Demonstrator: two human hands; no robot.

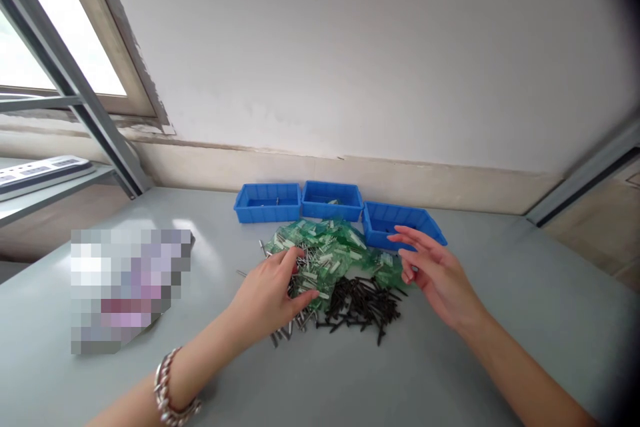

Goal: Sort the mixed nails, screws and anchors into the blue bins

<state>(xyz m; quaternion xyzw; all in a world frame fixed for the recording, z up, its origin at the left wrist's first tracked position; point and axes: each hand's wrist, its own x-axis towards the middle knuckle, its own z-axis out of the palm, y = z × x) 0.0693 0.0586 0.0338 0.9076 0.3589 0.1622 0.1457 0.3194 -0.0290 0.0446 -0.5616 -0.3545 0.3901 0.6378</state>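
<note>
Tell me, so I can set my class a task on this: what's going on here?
A person is handling small hardware at a grey table. The left hand is at the silver metal pins, thumb and index finger apart; whether it grips any is unclear. The right hand, its fingers loosely curled, is raised near the right-hand blue bin with nothing visible in it. Green plastic packets and dark screws lie heaped between the hands.

Likely workshop: loose screws [367, 307] on tabletop [500, 257], blue bins [333, 211] at 12 o'clock, power strip [45, 175] on shelf [85, 178] at 10 o'clock.
</note>
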